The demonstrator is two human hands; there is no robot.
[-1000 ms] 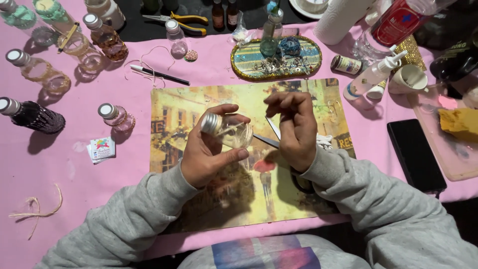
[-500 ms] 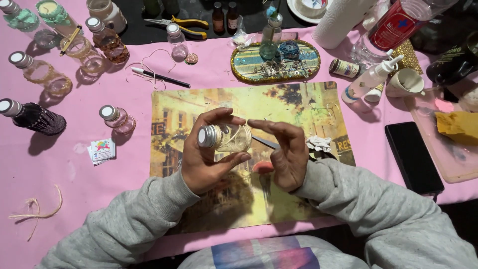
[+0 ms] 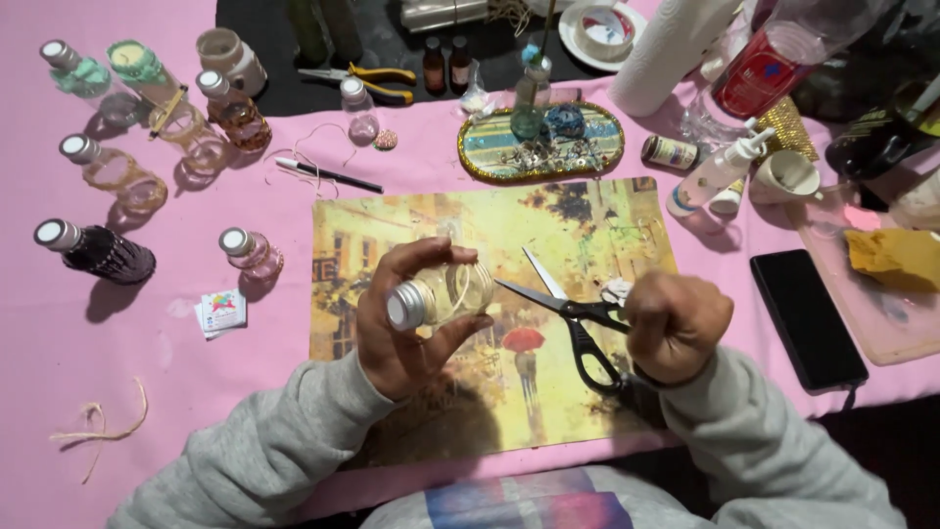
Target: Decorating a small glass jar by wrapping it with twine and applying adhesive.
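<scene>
My left hand (image 3: 397,343) grips a small clear glass bottle (image 3: 446,294) with a silver cap, held on its side above a painted placemat (image 3: 411,220). Pale twine runs around the bottle's body. My right hand (image 3: 678,328) is a closed fist to the right, apart from the bottle, its knuckles up. I cannot tell whether it pinches a thin strand. Black-handled scissors (image 3: 573,318) lie open on the placemat, their handles right beside my right fist.
Several decorated bottles (image 3: 98,255) stand on the pink cloth at left. An oval beaded tray (image 3: 480,162), a pen (image 3: 328,174), pliers (image 3: 377,83), a paper towel roll (image 3: 671,49) and a spray bottle (image 3: 715,176) lie farther back. A black phone (image 3: 808,318) lies at right.
My right hand has left the bottle, pulled away to the right and closed into a fist. The scissors beneath it are now uncovered. My left hand keeps holding the bottle.
</scene>
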